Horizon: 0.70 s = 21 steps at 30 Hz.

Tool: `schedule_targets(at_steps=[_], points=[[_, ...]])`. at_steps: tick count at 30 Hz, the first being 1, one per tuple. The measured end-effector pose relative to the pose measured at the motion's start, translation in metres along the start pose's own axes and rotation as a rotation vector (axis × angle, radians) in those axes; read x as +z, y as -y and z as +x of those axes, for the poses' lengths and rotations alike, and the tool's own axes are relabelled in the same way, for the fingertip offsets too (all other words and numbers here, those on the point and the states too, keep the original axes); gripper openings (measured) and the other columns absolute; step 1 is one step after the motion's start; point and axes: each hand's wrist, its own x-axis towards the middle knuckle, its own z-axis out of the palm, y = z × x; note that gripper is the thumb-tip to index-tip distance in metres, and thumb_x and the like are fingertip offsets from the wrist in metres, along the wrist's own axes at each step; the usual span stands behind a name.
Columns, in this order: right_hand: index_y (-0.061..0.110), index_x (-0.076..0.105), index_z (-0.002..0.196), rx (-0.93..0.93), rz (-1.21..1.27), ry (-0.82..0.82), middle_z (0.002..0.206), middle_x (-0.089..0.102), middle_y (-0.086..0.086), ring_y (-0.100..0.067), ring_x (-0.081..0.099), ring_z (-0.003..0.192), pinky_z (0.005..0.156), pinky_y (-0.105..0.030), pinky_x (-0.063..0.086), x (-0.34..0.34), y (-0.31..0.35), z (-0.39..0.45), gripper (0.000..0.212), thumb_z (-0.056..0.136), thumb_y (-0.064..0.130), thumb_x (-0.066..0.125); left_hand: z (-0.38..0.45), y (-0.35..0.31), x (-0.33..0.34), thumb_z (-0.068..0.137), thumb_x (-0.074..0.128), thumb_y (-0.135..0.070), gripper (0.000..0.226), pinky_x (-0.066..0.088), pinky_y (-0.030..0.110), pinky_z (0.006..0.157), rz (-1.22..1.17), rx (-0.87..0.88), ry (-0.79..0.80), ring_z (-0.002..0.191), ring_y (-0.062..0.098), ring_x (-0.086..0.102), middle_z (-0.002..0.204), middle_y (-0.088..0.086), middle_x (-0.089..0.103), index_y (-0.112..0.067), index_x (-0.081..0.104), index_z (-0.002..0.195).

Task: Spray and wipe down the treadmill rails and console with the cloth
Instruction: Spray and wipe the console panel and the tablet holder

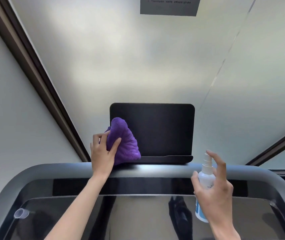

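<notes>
**Cloth on the screen, spray held ready**

The treadmill console [147, 187] fills the lower view, its grey top rail [155, 168] running side to side. Above it stands the dark screen [159, 130], upright on a narrow ledge. The purple cloth [123, 144] is bunched against the screen's lower left corner, gripped by the left hand [102, 153], fingers and thumb curled into it. Most of the screen lies to the right of the cloth, so the wipe likely goes rightward. The right hand [214, 193] clasps the upright spray bottle [205, 184] below the screen's right edge, index finger raised above the nozzle.
</notes>
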Motion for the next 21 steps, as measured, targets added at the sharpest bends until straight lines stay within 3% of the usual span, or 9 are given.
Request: schedule_targets(at_steps=[3,6,9,13,17,21], points=[[0.041,0.045,0.126,0.004,0.012,0.000,0.054,0.053,-0.010,-0.022,0.051,0.045,0.054,-0.014,0.046,-0.001,-0.001,0.003,0.069,0.082,-0.005,0.070,-0.014,-0.014,-0.006,0.086,0.054,-0.061,0.050,0.042,0.037,0.087,-0.025,0.062,-0.129,0.103,0.026,0.045,0.114,0.004,0.047,-0.021,0.061,0.116],[0.041,0.045,0.126,-0.006,0.013,0.021,0.052,0.052,-0.010,-0.021,0.051,0.041,0.052,-0.018,0.048,0.006,0.001,0.005,0.068,0.082,-0.005,0.070,-0.033,-0.034,0.022,0.080,0.061,-0.061,0.047,0.036,0.040,0.090,0.116,0.147,-0.071,0.107,0.026,0.040,0.122,0.001,0.044,-0.031,0.059,0.117],[0.041,0.045,0.126,-0.026,0.009,0.047,0.049,0.049,-0.011,-0.024,0.048,0.040,0.052,-0.024,0.048,0.013,0.004,0.006,0.068,0.082,-0.005,0.069,-0.042,-0.036,0.048,0.070,0.072,-0.061,0.058,0.037,0.053,0.093,0.270,0.089,0.036,0.112,0.033,0.040,0.123,0.008,0.049,-0.026,0.064,0.115],[0.040,0.044,0.127,-0.060,0.009,0.077,0.047,0.045,-0.003,-0.018,0.045,0.041,0.049,-0.017,0.044,0.015,0.003,0.004,0.070,0.081,-0.006,0.070,-0.035,-0.009,0.036,0.080,0.056,-0.063,0.054,0.043,0.045,0.078,0.348,0.214,-0.031,0.097,0.034,0.051,0.111,0.008,0.058,-0.019,0.068,0.108],[0.040,0.043,0.127,-0.075,0.014,0.077,0.049,0.046,-0.008,-0.018,0.043,0.040,0.047,-0.020,0.045,0.010,-0.001,0.007,0.071,0.081,-0.007,0.070,-0.028,0.010,0.016,0.081,0.045,-0.066,0.063,0.041,0.048,0.077,0.296,0.074,-0.097,0.094,0.037,0.051,0.108,0.011,0.058,-0.015,0.067,0.111],[0.040,0.043,0.127,-0.066,0.013,0.063,0.049,0.044,-0.005,-0.021,0.044,0.042,0.048,-0.016,0.043,0.004,-0.007,0.009,0.070,0.081,-0.006,0.070,-0.034,-0.012,0.033,0.070,0.060,-0.072,0.067,0.037,0.049,0.086,0.341,0.064,-0.085,0.103,0.035,0.048,0.112,0.008,0.056,-0.019,0.066,0.110]])
